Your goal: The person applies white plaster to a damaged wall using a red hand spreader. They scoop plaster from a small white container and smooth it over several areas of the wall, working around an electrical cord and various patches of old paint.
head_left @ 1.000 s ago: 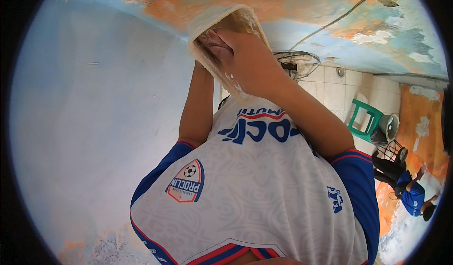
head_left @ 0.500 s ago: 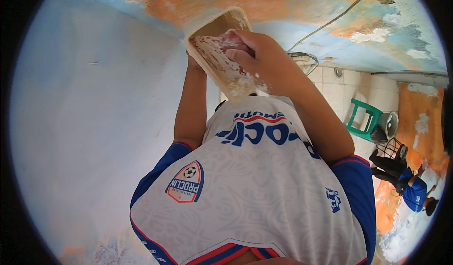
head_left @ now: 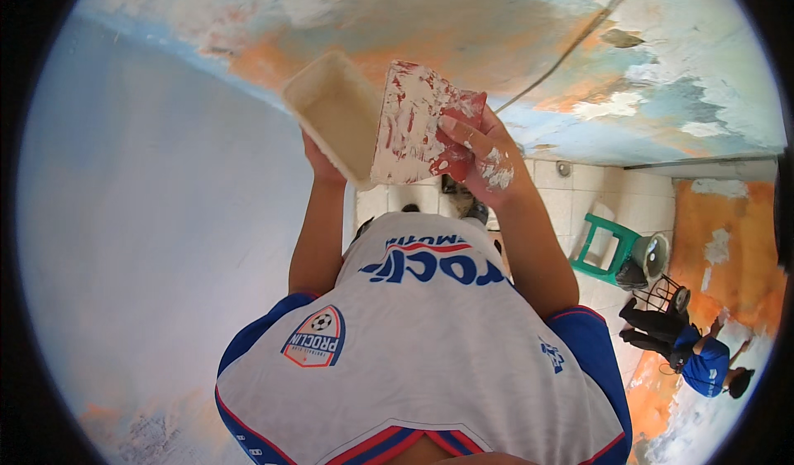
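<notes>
My left hand (head_left: 321, 160) grips a cream-coloured rectangular tub (head_left: 343, 105) from its lower left side. The tub is tilted, and pale residue coats its inside. Just to its right, my right hand (head_left: 494, 157) holds a wide red putty spreader (head_left: 405, 122) by its back edge. White putty smears cover most of the spreader's blade. My right thumb lies over the spreader, and white putty sticks to the back of that hand. The blade's left edge is close beside the tub's rim; I cannot tell whether they touch. Most left fingers are hidden behind the tub.
A patchy blue, orange and white wall (head_left: 513, 18) stands ahead, crossed by a dark cable (head_left: 591, 26). Smooth pale-blue wall (head_left: 165, 200) is at my left. At right are a green stool (head_left: 579, 258), a round container (head_left: 655, 256) and a person (head_left: 707, 361) in blue near an orange wall.
My right hand has drawn the spreader out of the tub to the right, turning its coated face into view. The tub has shifted slightly left and down in my left hand.
</notes>
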A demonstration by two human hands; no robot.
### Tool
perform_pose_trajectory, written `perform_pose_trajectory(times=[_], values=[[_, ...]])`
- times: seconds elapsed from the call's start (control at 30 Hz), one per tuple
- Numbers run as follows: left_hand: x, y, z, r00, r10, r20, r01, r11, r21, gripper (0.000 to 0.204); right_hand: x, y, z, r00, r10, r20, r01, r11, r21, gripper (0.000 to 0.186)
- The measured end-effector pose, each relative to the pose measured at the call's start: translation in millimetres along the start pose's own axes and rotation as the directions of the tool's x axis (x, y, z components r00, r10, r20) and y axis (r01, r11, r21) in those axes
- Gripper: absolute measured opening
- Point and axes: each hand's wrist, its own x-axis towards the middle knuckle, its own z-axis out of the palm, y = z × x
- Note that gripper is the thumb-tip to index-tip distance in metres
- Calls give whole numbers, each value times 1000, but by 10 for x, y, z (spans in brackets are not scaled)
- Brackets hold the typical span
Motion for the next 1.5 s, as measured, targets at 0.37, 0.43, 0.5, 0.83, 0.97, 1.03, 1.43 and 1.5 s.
perform_pose_trajectory(times=[0.37,0.43,0.5,0.83,0.97,1.03,1.43,1.5], values=[[-124,-1057,567,998,-31,-46,32,999,23,62,-196,-886,-947,989,-147,-19,148,971,190,41],[-83,-1164,570,998,-67,-13,67,998,-8,63,-269,-1044,-1081,974,-224,-15,222,951,213,43],[-108,-1229,662,997,-77,-10,76,997,-19,63,-353,-1169,-1256,943,-329,-49,332,922,200,45],[-175,-1589,1029,992,-64,-105,60,997,-37,68,-775,-1907,-2320,342,-831,-439,783,510,-356,31],[-245,-1702,1102,993,-48,-105,44,998,-39,69,-826,-2337,-2340,78,-924,-375,796,284,-535,31],[-274,-1749,1055,994,-53,-94,47,997,-64,73,-769,-2588,-2174,-83,-968,-236,800,77,-595,29],[-749,-1892,1044,983,114,-145,-113,994,16,75,-1008,-4018,-1384,-383,-595,706,-150,-715,-683,53],[-877,-1826,805,968,109,-226,-110,994,7,75,-973,-4038,-1387,-339,-611,716,-173,-707,-685,49]])
